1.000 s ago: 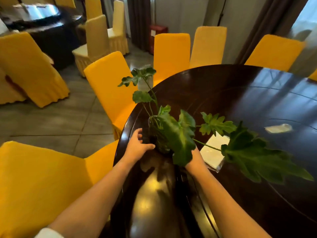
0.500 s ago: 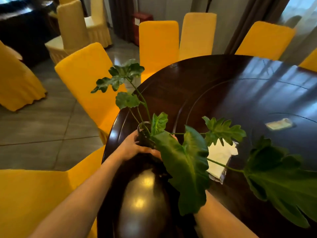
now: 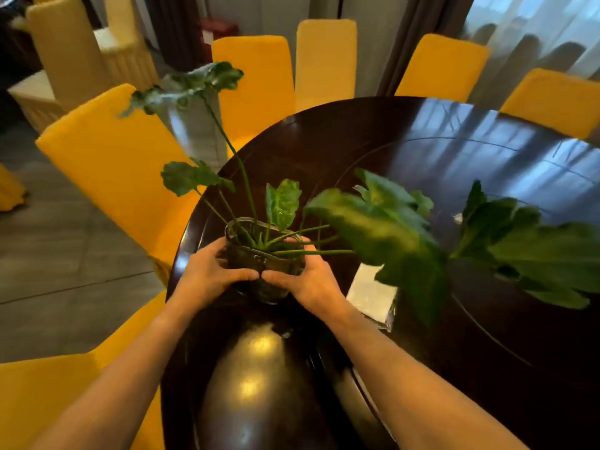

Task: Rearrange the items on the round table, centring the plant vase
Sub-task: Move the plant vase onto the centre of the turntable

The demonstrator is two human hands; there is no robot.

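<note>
Both hands wrap a clear glass vase of green broad-leaved plant stems (image 3: 264,254) near the tabletop's near-left edge. The left hand (image 3: 207,274) curls round the vase's left side, fingers hooked over the far wall and thumb laid across the near face. The right hand (image 3: 306,277) mirrors it on the right side, its thumb tip meeting the left thumb at the front of the glass. Whether the vase base touches the dark polished round wooden tabletop (image 3: 406,151) or is raised just off it cannot be told; the lower part is hidden behind the thumbs and blurred.

From between the hands, thin stems rise up and away: one long stem climbs far to the upper left of the left hand and ends in a blurred leaf, a smaller leaf sits lower on the same side, and a short upright leaf stands just beyond the vase rim. Large lobed leaves spread to the right of the right hand, out over the tabletop.

Just right of the right wrist, a white folded napkin in a clear holder (image 3: 371,297) lies on the tabletop, partly covered by a leaf. Yellow fabric-covered chairs (image 3: 113,164) ring the tabletop beyond and left of the left hand
</note>
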